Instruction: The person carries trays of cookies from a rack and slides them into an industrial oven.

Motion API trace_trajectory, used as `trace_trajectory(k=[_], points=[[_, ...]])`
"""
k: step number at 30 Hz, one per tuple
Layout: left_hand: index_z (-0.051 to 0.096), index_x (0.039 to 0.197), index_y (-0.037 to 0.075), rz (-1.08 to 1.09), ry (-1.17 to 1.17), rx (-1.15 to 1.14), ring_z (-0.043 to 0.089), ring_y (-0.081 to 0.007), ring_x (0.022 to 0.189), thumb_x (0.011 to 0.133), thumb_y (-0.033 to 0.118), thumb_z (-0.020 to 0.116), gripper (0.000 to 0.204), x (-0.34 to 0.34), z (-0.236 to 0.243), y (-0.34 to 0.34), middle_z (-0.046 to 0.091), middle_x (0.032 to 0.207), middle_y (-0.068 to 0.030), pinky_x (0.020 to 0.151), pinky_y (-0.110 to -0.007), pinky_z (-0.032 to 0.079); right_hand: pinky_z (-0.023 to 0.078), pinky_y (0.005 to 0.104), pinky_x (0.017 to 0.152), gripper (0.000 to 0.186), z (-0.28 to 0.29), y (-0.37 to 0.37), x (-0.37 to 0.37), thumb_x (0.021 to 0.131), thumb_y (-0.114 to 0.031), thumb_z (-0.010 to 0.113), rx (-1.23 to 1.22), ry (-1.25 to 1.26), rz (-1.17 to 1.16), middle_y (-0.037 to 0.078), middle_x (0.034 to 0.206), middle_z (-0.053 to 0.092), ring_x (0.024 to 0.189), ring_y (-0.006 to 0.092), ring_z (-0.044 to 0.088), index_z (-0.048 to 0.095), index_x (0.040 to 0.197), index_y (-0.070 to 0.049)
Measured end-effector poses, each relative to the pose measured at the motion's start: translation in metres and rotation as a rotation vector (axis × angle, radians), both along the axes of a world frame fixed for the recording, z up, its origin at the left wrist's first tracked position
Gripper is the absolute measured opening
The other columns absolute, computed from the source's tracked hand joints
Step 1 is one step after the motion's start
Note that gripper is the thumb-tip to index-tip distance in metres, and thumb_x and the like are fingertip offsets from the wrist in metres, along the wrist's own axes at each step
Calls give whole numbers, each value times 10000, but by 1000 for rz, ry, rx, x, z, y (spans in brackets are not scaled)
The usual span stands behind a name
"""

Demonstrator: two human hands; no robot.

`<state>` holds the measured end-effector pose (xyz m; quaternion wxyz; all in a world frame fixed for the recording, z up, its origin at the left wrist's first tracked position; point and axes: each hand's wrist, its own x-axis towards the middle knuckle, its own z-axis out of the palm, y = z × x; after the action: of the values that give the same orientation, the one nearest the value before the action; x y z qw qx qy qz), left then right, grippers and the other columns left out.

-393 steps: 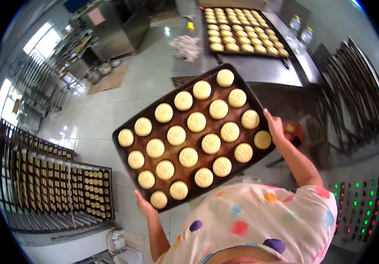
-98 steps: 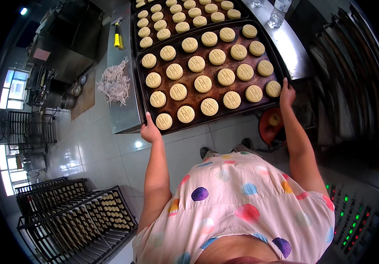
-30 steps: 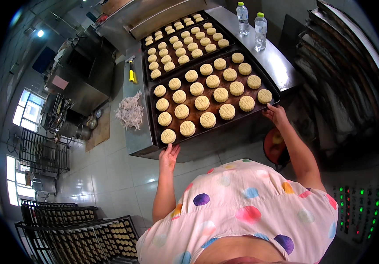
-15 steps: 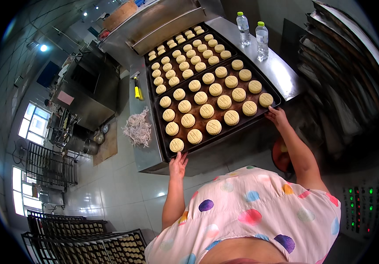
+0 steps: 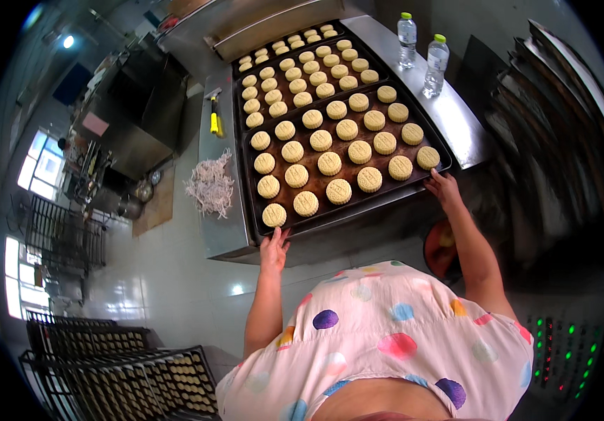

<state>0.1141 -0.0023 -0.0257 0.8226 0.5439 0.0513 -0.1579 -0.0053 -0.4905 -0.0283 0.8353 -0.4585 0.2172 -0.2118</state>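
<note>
A dark baking tray [image 5: 284, 231] with rows of round, pale, patterned pastries [image 5: 329, 163] lies on the metal bench. My left hand [image 5: 274, 250] holds its near left corner, fingers at the rim. At the near right corner my right hand [image 5: 443, 188] grips the rim beside the last pastry. Parts of both hands' fingers are hidden by the tray edge. Beyond this tray, end to end, lie a second tray [image 5: 244, 123] of pastries and a third, which reaches a metal housing [image 5: 281, 31] at the far end.
Left of the trays, a crumpled whitish cloth [image 5: 210, 184] and a yellow-handled tool [image 5: 214, 121] lie on the bench. Two water bottles [image 5: 436, 67] stand at the right. Dark trays [image 5: 526, 133] lean stacked farther right. Racks of pastries [image 5: 168, 382] stand at lower left.
The whole view has shifted a little, with the bottles now farther right and the trays higher. Both hands stay at the near tray's corners.
</note>
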Motion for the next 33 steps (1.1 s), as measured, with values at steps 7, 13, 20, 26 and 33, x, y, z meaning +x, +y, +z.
trace_trajectory(k=[7, 13, 20, 26, 33], points=[[459, 1162, 180, 18, 5, 7, 503, -141, 1124, 829, 314, 654, 408, -5, -2, 4, 556, 1158, 10, 842, -417, 307, 531, 338, 733, 340, 7, 12, -1, 851, -213, 629, -39, -7, -4, 57, 885, 573, 801, 194, 614, 443, 1050, -9], [394, 1218, 139, 15, -7, 40, 465, -201, 1187, 810, 386, 655, 543, -9, -1, -2, 568, 1183, -77, 991, -545, 173, 546, 318, 677, 389, 3, 10, -2, 848, -234, 639, -66, 4, -16, 66, 842, 557, 780, 204, 619, 407, 1050, 4], [417, 1210, 121, 79, -19, 75, 469, -203, 1188, 825, 370, 644, 511, -15, 5, -7, 572, 1178, -74, 1008, -551, 143, 544, 305, 676, 412, 2, 21, 0, 842, -311, 641, -90, 38, -60, 73, 871, 561, 754, 181, 603, 475, 1059, -3], [501, 1110, 121, -8, -23, 9, 564, -177, 1055, 830, 288, 649, 358, -36, -7, -1, 612, 1102, -55, 934, -414, 347, 543, 311, 697, 386, -13, 45, -17, 873, -325, 587, 25, 51, 140, 111, 891, 613, 774, 197, 622, 496, 1061, -1], [579, 960, 97, -49, 234, 313, 651, -176, 775, 820, 270, 647, 233, -93, -141, 48, 665, 885, -65, 630, -318, 512, 526, 374, 729, 241, -116, 53, -71, 892, -233, 546, 192, 176, 214, 106, 887, 626, 786, 213, 612, 539, 984, -10]])
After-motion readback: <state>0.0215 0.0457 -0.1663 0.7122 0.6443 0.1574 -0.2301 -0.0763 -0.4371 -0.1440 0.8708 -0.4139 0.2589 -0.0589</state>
